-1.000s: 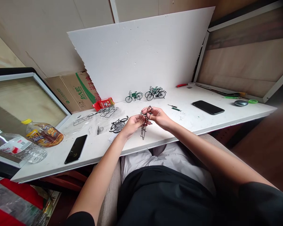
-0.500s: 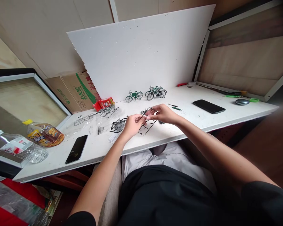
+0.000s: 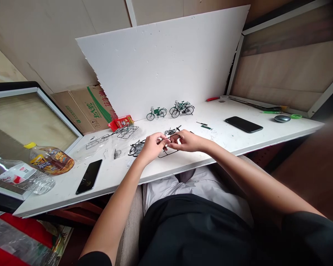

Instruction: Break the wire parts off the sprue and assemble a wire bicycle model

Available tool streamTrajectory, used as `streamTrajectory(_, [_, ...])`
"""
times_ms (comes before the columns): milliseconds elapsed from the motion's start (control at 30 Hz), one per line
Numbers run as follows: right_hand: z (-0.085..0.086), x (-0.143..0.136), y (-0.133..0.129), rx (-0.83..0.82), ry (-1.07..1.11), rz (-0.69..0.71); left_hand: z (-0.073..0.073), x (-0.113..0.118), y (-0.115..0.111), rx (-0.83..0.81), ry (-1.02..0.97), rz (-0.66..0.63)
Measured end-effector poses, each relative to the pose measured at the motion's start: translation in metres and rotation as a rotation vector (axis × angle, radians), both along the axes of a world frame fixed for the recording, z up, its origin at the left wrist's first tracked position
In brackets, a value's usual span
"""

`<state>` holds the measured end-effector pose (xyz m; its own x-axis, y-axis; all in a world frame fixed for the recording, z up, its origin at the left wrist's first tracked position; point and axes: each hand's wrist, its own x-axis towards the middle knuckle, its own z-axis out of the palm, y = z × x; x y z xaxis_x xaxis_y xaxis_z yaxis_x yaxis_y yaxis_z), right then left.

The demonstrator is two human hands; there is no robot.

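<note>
A: Biggest first?
B: White worktop (image 3: 266, 138), foam board (image 3: 169, 62) propped behind it. Cardboard box (image 3: 84, 107) far left, contents not visible.
A: Containers?
B: Two bottles (image 3: 30, 171) lying on their sides at left: one clear, one with amber liquid.
A: Counts?
B: Two black phones (image 3: 242, 124), well apart. Three green model bicycles (image 3: 172, 109) upright near the board; one dark one (image 3: 135, 147) lying flat.
A: Held thing?
B: Black wire frame (image 3: 168, 146), just above the worktop's front part, long axis roughly left-right, tilted.
A: Hands?
B: Left hand (image 3: 151, 146) pinches its left end, right hand (image 3: 187, 140) pinches the upper right edge.
</note>
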<state>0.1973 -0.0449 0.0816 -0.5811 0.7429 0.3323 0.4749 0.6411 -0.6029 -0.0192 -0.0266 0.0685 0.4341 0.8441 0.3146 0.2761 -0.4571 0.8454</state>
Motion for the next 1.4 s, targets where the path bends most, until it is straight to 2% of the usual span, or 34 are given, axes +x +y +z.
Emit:
streamTrajectory(100, [-0.003,-0.001,0.001,0.017,0.006,0.02,0.004,-0.003,-0.001,-0.036,0.016,-0.042])
streamTrajectory(267, [0.0,-0.004,-0.001,0.127,-0.006,-0.143,0.002,-0.003,0.002,-0.085,-0.024,-0.128])
streamTrajectory(367, [0.0,-0.003,0.0,0.158,-0.013,-0.191,0.002,-0.004,0.002,-0.09,-0.018,-0.138])
streamTrajectory(567, [-0.006,0.0,0.005,0.191,-0.162,-0.209,0.009,-0.005,-0.005,-0.092,0.03,-0.168])
streamTrajectory(733, [-0.007,0.002,0.006,0.222,-0.278,-0.189,0.007,-0.006,-0.002,-0.089,0.063,-0.163])
streamTrajectory(1067, [0.0,-0.015,-0.011,0.535,-0.424,-0.215,0.009,-0.015,0.006,-0.011,0.081,-0.166])
streamTrajectory(1233, [0.004,-0.014,-0.015,0.529,-0.447,-0.195,0.008,-0.017,0.008,-0.056,0.087,-0.213])
streamTrajectory(1400, [0.0,-0.008,-0.009,0.394,-0.424,-0.167,0.009,-0.019,0.008,-0.075,0.165,-0.23])
